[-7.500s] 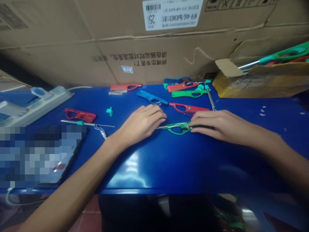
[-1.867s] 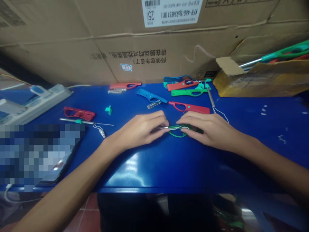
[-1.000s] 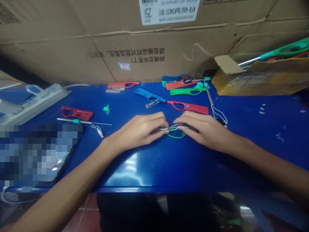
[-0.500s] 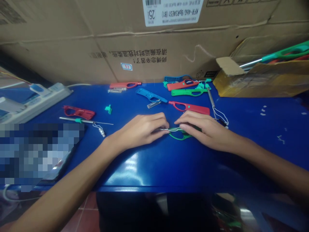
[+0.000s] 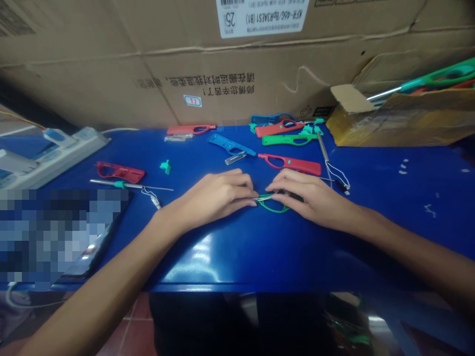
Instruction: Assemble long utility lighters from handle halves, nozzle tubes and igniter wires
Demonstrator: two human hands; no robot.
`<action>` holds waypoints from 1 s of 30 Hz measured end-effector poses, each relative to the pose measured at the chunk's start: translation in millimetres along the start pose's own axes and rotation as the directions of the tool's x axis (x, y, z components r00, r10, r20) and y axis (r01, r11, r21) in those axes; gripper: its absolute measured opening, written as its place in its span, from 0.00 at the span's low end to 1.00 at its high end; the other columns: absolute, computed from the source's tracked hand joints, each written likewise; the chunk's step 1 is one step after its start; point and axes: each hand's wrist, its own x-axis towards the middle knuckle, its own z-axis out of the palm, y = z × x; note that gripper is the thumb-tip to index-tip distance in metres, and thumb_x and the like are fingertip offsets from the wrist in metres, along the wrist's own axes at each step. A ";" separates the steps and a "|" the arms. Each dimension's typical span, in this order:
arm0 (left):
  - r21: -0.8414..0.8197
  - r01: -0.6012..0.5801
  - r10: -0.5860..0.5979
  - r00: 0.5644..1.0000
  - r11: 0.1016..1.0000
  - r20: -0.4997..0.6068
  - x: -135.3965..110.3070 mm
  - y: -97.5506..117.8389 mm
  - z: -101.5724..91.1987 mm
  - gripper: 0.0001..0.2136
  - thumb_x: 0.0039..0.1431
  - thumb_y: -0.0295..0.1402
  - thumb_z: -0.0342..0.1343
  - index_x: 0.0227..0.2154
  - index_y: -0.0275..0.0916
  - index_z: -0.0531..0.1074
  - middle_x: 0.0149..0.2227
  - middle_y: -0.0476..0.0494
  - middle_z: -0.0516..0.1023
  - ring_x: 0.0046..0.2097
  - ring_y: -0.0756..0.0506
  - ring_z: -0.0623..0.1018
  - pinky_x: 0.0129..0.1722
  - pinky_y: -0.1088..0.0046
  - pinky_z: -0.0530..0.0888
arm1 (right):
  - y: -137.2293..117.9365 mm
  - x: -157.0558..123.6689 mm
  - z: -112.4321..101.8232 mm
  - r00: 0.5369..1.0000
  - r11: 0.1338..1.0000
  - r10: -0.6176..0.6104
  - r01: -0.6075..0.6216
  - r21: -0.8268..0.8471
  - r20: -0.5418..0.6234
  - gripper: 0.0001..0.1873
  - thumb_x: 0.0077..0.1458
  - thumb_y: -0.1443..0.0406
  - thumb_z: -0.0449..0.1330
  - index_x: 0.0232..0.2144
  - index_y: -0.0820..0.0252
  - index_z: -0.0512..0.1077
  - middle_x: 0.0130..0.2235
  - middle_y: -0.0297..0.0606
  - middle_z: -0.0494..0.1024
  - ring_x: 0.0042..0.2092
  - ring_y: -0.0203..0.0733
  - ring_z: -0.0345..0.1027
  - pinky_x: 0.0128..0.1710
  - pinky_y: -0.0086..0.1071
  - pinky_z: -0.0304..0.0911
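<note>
Green lighter casing [image 5: 275,211] spans the gap between my left grip [image 5: 226,195] and right grip [image 5: 315,199], over the blue bench [image 5: 245,257]: I have the left pinching one end and the right clasped on the other, partly hidden end. Beyond, I see a red casing [image 5: 302,165], then a blue casing [image 5: 226,144], with a large cardboard box [image 5: 111,94] behind.

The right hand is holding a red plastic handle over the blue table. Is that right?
Not quite: the handle is green, not red, as the head view shows. The rest is right: the right hand is holding it over the blue table.
</note>
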 end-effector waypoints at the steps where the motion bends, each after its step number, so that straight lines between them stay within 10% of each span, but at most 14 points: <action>1: 0.000 0.001 -0.001 1.000 1.000 0.013 -0.8 -0.1 -1.2 0.11 0.72 0.37 0.53 0.48 0.42 0.79 0.45 0.45 0.79 0.45 0.47 0.77 0.46 0.72 0.74 | 0.4 -0.2 0.5 1.000 1.000 0.001 -0.001 -0.001 -0.006 0.12 0.69 0.66 0.54 0.49 0.62 0.75 0.45 0.44 0.76 0.46 0.43 0.73 0.48 0.37 0.68; 30: -0.052 0.088 -0.090 0.995 0.995 -0.034 0.5 -0.7 7.3 0.12 0.72 0.36 0.52 0.49 0.41 0.79 0.46 0.45 0.78 0.45 0.47 0.79 0.47 0.71 0.75 | -0.5 6.6 2.5 0.991 0.998 0.067 -0.064 0.027 -0.118 0.07 0.64 0.67 0.60 0.42 0.62 0.77 0.39 0.40 0.75 0.34 0.38 0.69 0.34 0.34 0.66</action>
